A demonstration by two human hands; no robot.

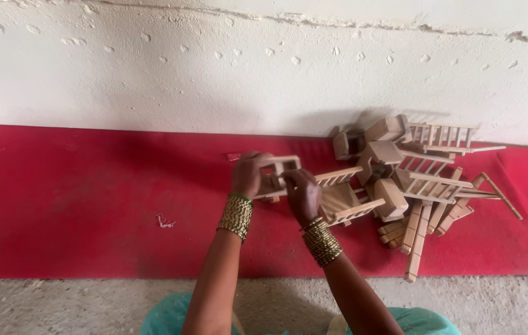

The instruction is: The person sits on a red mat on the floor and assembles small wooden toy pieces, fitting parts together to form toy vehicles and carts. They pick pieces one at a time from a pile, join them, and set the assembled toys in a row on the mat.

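L hand (250, 174) + R hand (301, 193) | fingers curled on wooden frame piece (279, 175)

Two hands are in view, the left hand (250, 174) and the right hand (301, 193), and each wrist carries one stack of bangles (236, 216). One small wooden frame (279, 174) is between the hands. One pile of wooden pieces (410, 180) lies on one red mat (78, 198); its pieces overlap too much to count.
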